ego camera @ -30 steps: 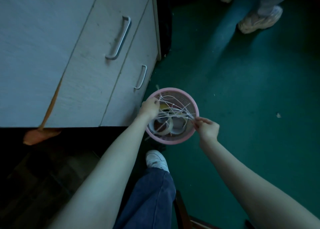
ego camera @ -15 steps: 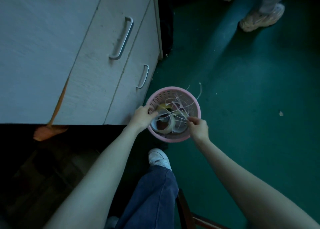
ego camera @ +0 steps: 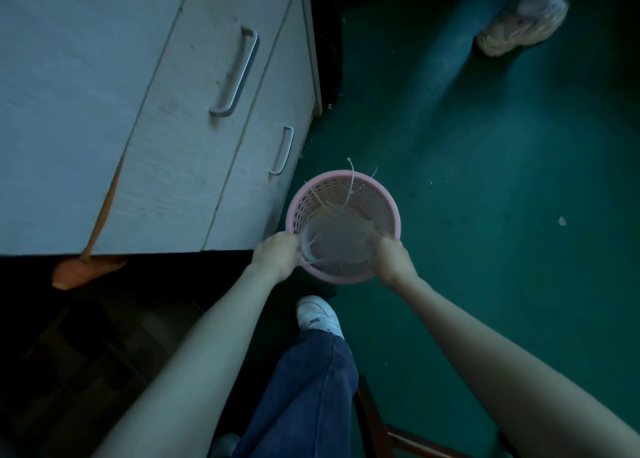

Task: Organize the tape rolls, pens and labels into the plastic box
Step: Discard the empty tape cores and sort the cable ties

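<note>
Both hands now on pink basket over floor: left hand grips near rim, right hand has moved from the thin strips to a blurred clear sheet inside. Tape rolls hidden; sorting barely begun.

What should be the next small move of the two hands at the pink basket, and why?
Probably lift the translucent piece slowly out of the pink basket. The left hand and right hand each seem to hold one side of it, and thin white strips lie across it and stick over the rim, so a fast pull could scatter them.
</note>
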Available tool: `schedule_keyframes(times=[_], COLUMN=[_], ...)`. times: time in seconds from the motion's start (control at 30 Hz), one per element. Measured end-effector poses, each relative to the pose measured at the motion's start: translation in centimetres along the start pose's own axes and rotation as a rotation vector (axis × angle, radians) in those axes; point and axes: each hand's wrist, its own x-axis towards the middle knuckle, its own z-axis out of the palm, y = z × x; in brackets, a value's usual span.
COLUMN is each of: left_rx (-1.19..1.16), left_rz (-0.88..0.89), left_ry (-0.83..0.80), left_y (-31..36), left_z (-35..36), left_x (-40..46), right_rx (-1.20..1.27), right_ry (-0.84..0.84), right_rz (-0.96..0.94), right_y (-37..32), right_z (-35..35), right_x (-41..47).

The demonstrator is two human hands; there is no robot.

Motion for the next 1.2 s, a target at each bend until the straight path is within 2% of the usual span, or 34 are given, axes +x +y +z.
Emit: schedule_keyframes(times=[0.13,0.3,0.57,0.77,0.93,1.2], left_rx=[-0.143,-0.289,-0.647,-0.864,-0.918,-0.897], left_rz=[-0.074,-0.068,-0.104,-0.322,-0.352,-0.358], left_ry=[0.06,0.127,0.252,0.399,0.38,0.465], left_y=[1.0,1.4,0.9,0.3,-0.6,-2.4], left_z=[-0.2,0.0,1.0,1.9,3.6,6.3], left_x=[0.3,0.0,-2.9,-4.8,-5.4,-6.4], right_rx=[0.087,0.233,0.499,0.519,0.547,0.61], right_ry=[0.126,0.301,0.315,0.329,0.3,0.29], right_rz=[-0.046,-0.059,0.063,0.059,0.06,0.018], right_y=[-0.2,-0.3,-0.6,-0.1,0.0,0.9], right_z=[-0.3,-0.5,-1.8,-1.3,-0.1,2.3], right_x=[-0.7,-1.9,-4.2,-5.9,-6.4,-7.9])
